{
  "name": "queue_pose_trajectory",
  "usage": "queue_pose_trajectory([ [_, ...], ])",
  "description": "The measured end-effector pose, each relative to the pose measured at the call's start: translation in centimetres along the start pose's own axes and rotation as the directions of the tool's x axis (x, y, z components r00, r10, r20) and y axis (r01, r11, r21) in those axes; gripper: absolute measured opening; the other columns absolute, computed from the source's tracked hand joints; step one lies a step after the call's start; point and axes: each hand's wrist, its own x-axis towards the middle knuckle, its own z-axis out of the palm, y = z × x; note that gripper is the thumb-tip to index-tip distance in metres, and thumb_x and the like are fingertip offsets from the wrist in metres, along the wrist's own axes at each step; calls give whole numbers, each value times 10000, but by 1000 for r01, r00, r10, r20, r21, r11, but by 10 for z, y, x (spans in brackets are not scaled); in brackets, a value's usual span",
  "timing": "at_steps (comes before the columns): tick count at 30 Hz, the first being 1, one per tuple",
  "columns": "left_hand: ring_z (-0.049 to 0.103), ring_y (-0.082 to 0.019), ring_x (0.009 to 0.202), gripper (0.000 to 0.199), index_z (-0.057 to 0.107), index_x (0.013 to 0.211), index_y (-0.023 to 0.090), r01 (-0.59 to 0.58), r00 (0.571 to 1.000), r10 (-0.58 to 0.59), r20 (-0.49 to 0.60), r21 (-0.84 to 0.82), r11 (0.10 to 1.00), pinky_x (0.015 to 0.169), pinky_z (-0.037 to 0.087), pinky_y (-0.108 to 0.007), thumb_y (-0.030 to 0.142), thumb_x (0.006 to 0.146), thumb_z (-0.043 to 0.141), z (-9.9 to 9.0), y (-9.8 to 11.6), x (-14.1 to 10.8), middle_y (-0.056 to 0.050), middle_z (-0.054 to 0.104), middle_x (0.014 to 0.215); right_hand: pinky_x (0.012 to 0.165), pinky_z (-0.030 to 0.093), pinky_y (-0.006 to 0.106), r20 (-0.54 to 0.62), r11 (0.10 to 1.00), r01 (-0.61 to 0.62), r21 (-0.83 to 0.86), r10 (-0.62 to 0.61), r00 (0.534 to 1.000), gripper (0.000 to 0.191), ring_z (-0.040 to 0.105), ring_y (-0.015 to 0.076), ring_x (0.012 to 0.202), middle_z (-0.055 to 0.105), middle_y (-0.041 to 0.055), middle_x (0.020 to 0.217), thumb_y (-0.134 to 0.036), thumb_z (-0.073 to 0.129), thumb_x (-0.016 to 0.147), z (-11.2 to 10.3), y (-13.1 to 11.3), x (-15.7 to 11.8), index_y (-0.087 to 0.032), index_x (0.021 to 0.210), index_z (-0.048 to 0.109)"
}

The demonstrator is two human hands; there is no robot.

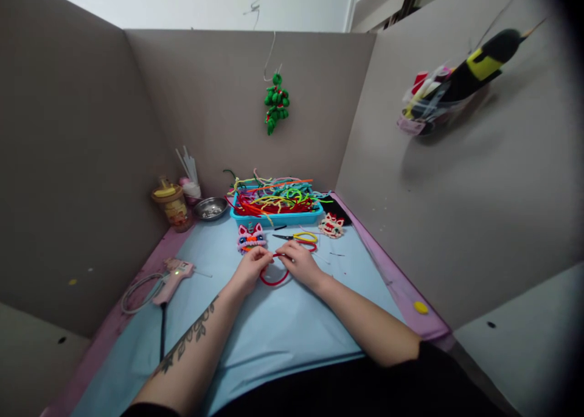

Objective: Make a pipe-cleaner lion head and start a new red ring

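A red pipe cleaner (274, 283) is bent into a loop that hangs toward me, its two sides running up into my fingers. My left hand (253, 266) pinches it on one side, and my right hand (298, 262) grips it on the other, with a short stretch showing between the fingertips. Just beyond my left hand lies a purple and pink animal face (250, 237) made of pipe cleaners. Scissors (298, 238) with yellow and red handles rest just past my right hand. A cream and red animal face (331, 225) sits farther right.
A blue tray (274, 218) heaped with coloured pipe cleaners stands at the back. On the left are a pink glue gun (176, 277), a metal bowl (211, 209) and a lidded cup (172, 205). Grey partitions enclose the table; a green ornament (276, 103) hangs on the back one.
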Motion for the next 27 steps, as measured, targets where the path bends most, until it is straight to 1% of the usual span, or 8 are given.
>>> queue_pose_trajectory([
  [7, 364, -53, 406, 315, 526, 717, 161, -15, 1000, 16, -15, 98, 995, 402, 234, -193, 403, 640, 710, -1, 0, 2, 39, 540, 562, 790, 484, 321, 62, 996, 61, -66, -57, 996, 241, 583, 181, 844, 605, 71, 885, -157, 466, 879, 0, 7, -3, -212, 1000, 667],
  [13, 537, -112, 537, 250, 536, 683, 159, -148, 985, 164, -48, 243, 959, 533, 379, -224, 331, 626, 708, 0, -7, 5, 12, 586, 595, 762, 477, 306, 91, 989, 76, -128, -65, 994, 202, 583, 183, 808, 605, 73, 849, -207, 482, 893, 2, 5, -3, -201, 982, 664],
  [16, 559, -134, 550, 203, 559, 700, 160, -159, 983, 182, -34, 348, 924, 557, 418, -251, 344, 692, 644, -3, -6, 5, -11, 616, 623, 740, 460, 303, 119, 977, 63, -205, -39, 992, 183, 580, 185, 784, 612, 71, 828, -230, 492, 889, 3, 3, -4, -200, 932, 668],
  [18, 585, -154, 607, 210, 602, 771, 161, -200, 961, 265, -79, 461, 865, 605, 448, -276, 368, 758, 574, -11, -2, 6, -32, 646, 695, 734, 447, 299, 81, 975, 10, -221, 8, 997, 165, 579, 183, 776, 618, 64, 806, -213, 504, 872, 3, 2, -3, -195, 869, 668],
  [21, 613, -194, 816, 303, 612, 965, 176, -229, 825, 489, -284, 622, 749, 754, 468, -322, 413, 833, 475, -33, 3, 12, -66, 660, 889, 685, 434, 276, -35, 977, -161, -138, 158, 987, 130, 570, 166, 721, 618, 40, 734, -173, 540, 817, 1, 4, 2, -183, 751, 651],
  [23, 601, -229, 902, 411, 556, 1092, 154, -135, 753, 519, -405, 677, 724, 797, 468, -359, 446, 806, 511, -49, 3, 20, -105, 634, 961, 640, 425, 264, -85, 961, -269, -59, 263, 961, 119, 562, 158, 682, 614, 28, 694, -160, 557, 779, 0, 7, 5, -179, 691, 634],
  [25, 543, -287, 1075, 669, 444, 1243, 105, -70, 760, 511, -403, 730, 680, 906, 427, -419, 462, 710, 634, -59, -1, 28, -188, 564, 1148, 627, 421, 262, -115, 949, -315, -9, 312, 943, 117, 561, 158, 679, 613, 25, 687, -157, 562, 752, 1, 11, 8, -178, 655, 622],
  [27, 444, -345, 1207, 953, 292, 1356, 80, -40, 798, 473, -374, 750, 660, 985, 358, -479, 484, 610, 726, -60, -6, 36, -240, 480, 1261, 640, 422, 267, -137, 950, -312, 11, 311, 941, 113, 561, 160, 694, 609, 24, 691, -155, 562, 736, 1, 13, 9, -180, 640, 616],
])
